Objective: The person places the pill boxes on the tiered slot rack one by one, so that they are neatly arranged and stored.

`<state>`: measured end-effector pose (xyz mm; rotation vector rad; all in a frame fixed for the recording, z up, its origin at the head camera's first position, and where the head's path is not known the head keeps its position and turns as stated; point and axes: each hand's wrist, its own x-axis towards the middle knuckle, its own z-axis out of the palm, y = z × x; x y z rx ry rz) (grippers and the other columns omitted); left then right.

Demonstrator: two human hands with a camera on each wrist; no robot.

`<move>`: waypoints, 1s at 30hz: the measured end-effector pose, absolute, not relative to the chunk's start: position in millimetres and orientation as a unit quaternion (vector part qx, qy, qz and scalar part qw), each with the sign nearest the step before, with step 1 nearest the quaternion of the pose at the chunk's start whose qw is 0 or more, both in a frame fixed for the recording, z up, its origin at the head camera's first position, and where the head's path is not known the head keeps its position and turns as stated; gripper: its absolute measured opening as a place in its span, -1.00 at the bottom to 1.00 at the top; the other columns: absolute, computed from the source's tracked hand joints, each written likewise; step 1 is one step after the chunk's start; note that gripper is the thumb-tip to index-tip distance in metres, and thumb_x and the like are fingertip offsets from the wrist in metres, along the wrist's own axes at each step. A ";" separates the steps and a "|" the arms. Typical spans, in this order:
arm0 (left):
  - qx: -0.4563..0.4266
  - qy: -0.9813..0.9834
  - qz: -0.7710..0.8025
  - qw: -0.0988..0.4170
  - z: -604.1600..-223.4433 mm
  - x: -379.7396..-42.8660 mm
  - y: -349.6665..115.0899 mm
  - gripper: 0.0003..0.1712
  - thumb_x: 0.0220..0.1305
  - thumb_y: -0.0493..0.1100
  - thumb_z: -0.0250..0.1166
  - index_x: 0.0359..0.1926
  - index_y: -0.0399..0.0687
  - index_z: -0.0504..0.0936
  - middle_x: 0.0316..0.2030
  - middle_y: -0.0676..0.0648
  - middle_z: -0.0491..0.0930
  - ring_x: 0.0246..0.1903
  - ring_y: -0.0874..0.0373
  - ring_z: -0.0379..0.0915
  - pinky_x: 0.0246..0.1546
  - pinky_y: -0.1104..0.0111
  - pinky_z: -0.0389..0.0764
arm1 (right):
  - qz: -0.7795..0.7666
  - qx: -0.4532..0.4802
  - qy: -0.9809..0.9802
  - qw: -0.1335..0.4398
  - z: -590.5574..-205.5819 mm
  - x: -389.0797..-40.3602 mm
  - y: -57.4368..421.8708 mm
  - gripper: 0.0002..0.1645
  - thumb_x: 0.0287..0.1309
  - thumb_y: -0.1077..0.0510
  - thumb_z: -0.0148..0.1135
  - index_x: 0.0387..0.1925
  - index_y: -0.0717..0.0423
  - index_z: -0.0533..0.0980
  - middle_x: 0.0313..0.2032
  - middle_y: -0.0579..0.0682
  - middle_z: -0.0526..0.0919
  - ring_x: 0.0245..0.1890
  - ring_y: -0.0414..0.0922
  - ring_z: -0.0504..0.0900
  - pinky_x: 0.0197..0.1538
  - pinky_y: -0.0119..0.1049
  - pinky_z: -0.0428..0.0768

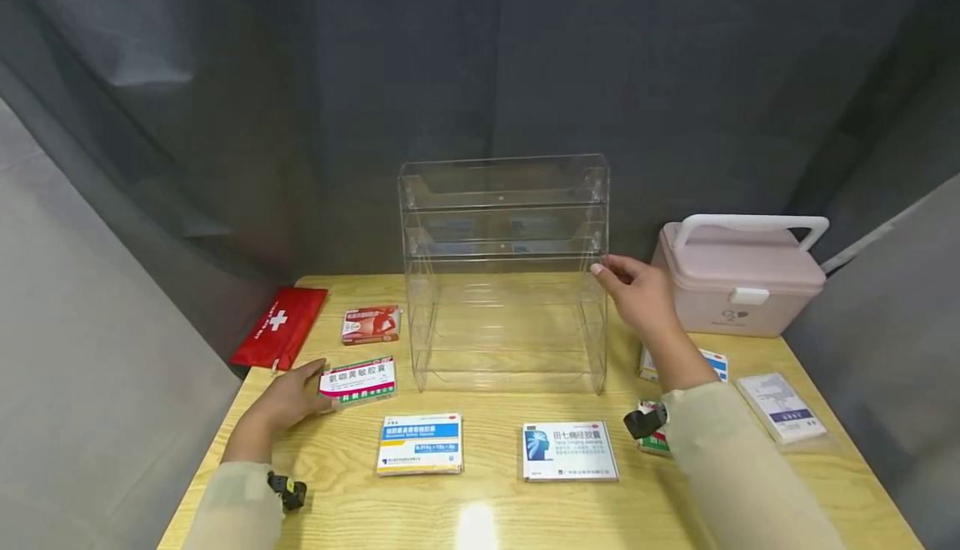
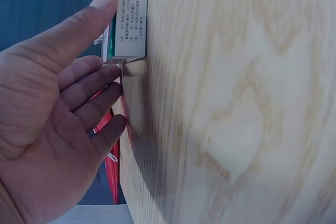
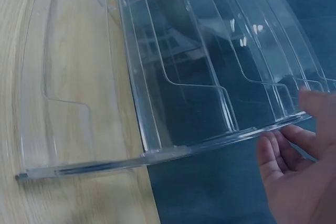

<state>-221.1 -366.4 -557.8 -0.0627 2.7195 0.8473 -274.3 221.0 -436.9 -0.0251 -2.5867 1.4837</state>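
My left hand (image 1: 300, 387) lies flat on the wooden table (image 1: 495, 500) at the left. Its thumb rests along the left edge of a white medicine box with a green and pink band (image 1: 358, 379). The left wrist view shows that box (image 2: 128, 14) under the thumb, with the left hand (image 2: 111, 38) and its straight fingers at the box's near corner. My right hand (image 1: 626, 283) reaches to the right side wall of a clear acrylic tiered rack (image 1: 504, 275). In the right wrist view the right hand (image 3: 291, 124) touches the rack (image 3: 199, 66) with relaxed fingers at its edge.
A red first-aid pouch (image 1: 280, 327) and a red box (image 1: 371, 324) lie at the left. A blue-striped box (image 1: 420, 443) and a white box (image 1: 570, 450) lie in front. A pink carry case (image 1: 738, 279) stands right, with more boxes (image 1: 780, 407) by it.
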 end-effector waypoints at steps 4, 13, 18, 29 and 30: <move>-0.017 0.945 0.296 0.140 -556.1 -221.0 -367.3 0.09 0.10 0.17 0.54 0.56 0.00 0.24 0.45 -0.34 0.32 0.44 -0.39 0.16 0.39 -0.34 0.26 | 0.511 -0.032 -0.855 0.081 -439.6 -274.9 217.7 -0.29 0.41 -0.26 0.16 0.36 0.10 0.48 0.26 0.13 0.60 0.21 0.06 0.58 0.16 -0.16 0.63; -0.017 0.946 0.291 0.139 -558.3 -221.9 -364.7 0.03 0.15 0.19 0.50 0.54 -0.01 0.27 0.43 -0.32 0.36 0.40 -0.34 0.23 0.37 -0.33 0.29 | 0.574 -0.074 -0.812 0.075 -445.2 -276.9 210.6 -0.33 0.41 -0.19 0.20 0.35 0.13 0.49 0.26 0.11 0.59 0.18 -0.06 0.55 0.14 -0.40 0.56; -0.012 0.948 0.293 0.123 -558.8 -221.4 -363.3 -0.07 0.07 0.09 0.58 0.43 -0.03 0.42 0.32 -0.26 0.49 0.29 -0.22 0.37 0.34 -0.27 0.37 | 0.588 -0.085 -0.801 0.070 -446.8 -276.0 209.4 -0.33 0.42 -0.17 0.21 0.36 0.16 0.48 0.26 0.16 0.57 0.26 0.04 0.53 0.31 -0.14 0.53; -0.048 0.913 0.404 0.027 -574.4 -198.8 -360.8 -0.23 0.12 -0.16 0.57 0.29 0.02 0.38 0.13 -0.21 0.56 -0.01 -0.02 0.63 -0.24 0.42 0.69 | 0.586 -0.081 -0.804 0.063 -446.9 -273.7 208.4 -0.31 0.42 -0.20 0.19 0.37 0.14 0.47 0.27 0.16 0.55 0.24 0.01 0.52 0.25 -0.24 0.54; -0.054 0.911 0.409 0.020 -573.9 -197.4 -361.1 -0.28 0.16 -0.18 0.55 0.28 0.02 0.40 0.13 -0.22 0.54 -0.01 -0.04 0.63 -0.25 0.42 0.69 | 0.588 -0.080 -0.802 0.064 -446.6 -273.3 208.5 -0.30 0.42 -0.20 0.19 0.37 0.14 0.47 0.27 0.15 0.55 0.24 0.02 0.52 0.26 -0.23 0.54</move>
